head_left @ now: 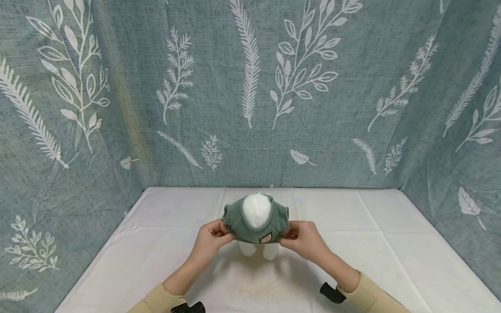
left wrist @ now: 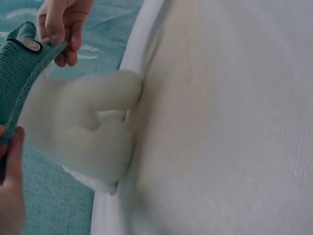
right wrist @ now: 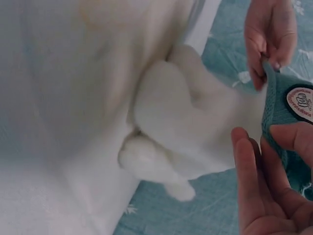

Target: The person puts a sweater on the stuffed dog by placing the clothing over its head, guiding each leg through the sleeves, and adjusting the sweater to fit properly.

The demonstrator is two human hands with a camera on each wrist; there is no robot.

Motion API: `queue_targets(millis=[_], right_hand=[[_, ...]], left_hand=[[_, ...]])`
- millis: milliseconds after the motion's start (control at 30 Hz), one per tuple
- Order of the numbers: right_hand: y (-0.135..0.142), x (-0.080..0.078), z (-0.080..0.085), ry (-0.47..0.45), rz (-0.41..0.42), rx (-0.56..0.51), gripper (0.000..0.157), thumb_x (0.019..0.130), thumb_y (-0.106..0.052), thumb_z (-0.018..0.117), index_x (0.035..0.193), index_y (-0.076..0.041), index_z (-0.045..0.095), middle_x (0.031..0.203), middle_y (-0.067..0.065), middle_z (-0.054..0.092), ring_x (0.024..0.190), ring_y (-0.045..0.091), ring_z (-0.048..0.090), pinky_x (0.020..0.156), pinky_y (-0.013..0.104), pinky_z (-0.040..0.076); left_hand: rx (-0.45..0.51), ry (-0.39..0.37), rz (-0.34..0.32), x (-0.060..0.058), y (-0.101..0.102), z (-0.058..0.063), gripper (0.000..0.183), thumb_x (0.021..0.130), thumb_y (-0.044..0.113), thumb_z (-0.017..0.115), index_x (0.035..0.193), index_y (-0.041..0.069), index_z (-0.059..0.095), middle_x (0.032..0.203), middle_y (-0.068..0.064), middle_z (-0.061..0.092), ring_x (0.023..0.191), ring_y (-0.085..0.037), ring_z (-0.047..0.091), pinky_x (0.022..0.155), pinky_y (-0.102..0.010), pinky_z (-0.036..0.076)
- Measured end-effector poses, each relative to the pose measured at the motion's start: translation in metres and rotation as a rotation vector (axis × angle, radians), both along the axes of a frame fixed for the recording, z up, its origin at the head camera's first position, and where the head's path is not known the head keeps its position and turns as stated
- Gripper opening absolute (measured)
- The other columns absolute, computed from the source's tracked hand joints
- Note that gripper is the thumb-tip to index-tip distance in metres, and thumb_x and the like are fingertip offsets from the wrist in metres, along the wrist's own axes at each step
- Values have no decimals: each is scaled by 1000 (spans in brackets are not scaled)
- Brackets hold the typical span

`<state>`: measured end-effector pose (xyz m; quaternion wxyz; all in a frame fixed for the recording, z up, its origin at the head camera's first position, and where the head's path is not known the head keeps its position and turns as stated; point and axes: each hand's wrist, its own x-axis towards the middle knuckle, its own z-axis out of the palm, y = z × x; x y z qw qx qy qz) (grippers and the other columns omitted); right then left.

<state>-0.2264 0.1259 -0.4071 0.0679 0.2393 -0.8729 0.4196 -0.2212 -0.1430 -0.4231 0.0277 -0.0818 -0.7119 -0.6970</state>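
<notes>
A white plush toy (head_left: 256, 211) stands on the white-covered table with a green knitted sweater (head_left: 237, 221) about its upper part. Its rounded white top shows through the neck opening, and two stubby legs (head_left: 271, 251) show below the hem. My left hand (head_left: 209, 240) pinches the sweater's lower edge on the left side. On the other side, my right hand (head_left: 307, 240) pinches the same hem between thumb and fingers. A small oval patch (right wrist: 301, 103) is sewn near the hem. In the left wrist view, the toy's white lower body (left wrist: 73, 122) is bare below the knit.
The table (head_left: 164, 252) has a creased white cloth with a faint brownish stain in front of the toy. Blue-green curtains (head_left: 219, 87) with white leaf prints enclose the back and sides. Dark wrist straps (head_left: 332, 293) sit by both cream sleeves.
</notes>
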Motion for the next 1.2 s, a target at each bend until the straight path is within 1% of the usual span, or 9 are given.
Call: queue_targets(millis=[267,400,467,567,667,767,900,1033,1200], right_hand=[[4,-2,-1,-81,20,-58,15,84,-26,72,87,-11,71,82,1,71,75,7,68,67,20,54],[9,-4,6,-123,12,-44,12,86,-23,70,91,-12,69,88,0,72,81,11,69,71,22,54],[11,-4,13,-123,-41,-44,10,87,-19,69,94,-12,69,91,0,71,84,12,68,73,23,54],[11,-3,27,-24,-151,-79,12,90,-17,66,100,-12,68,97,0,70,91,15,68,78,27,55],[5,-2,40,193,-205,-128,16,91,-17,65,105,-12,67,103,0,69,100,17,66,85,30,55],[-6,-2,49,427,-155,-125,20,90,-16,66,109,-11,65,110,1,67,106,18,63,89,32,53],[-24,-1,52,550,-44,-63,26,86,-17,70,111,-11,65,118,4,64,113,18,60,91,36,52],[-34,-2,49,502,5,-11,30,86,-21,71,113,-10,64,124,8,60,120,20,56,94,37,50],[-36,-2,43,468,-29,11,35,84,-23,73,115,-11,63,123,7,59,116,22,58,92,38,51]], left_hand=[[-142,-111,-70,4,-4,5,21,84,8,70,99,-4,62,93,-5,66,88,-12,63,81,-28,51],[-199,-90,-3,10,-7,19,30,86,4,65,115,-2,57,110,-13,63,103,-21,61,87,-32,50],[-220,4,88,12,-8,27,33,86,1,63,118,2,56,115,-12,62,109,-22,60,89,-32,50],[-289,272,223,14,-8,39,33,86,0,65,117,6,59,116,-8,61,112,-20,57,94,-27,48],[-351,545,306,15,-4,52,30,85,2,68,112,12,64,114,-1,61,110,-16,56,95,-25,45],[-370,668,287,14,4,63,28,83,4,71,108,16,69,115,2,61,112,-15,55,96,-33,44],[-405,611,205,12,18,69,28,81,9,75,108,17,70,122,1,58,118,-18,53,97,-47,45],[-448,518,149,11,26,64,32,80,14,76,112,16,69,128,-5,55,121,-26,51,97,-52,44],[-439,418,144,11,27,57,40,79,16,77,118,18,67,131,-7,53,123,-29,49,99,-55,41]])
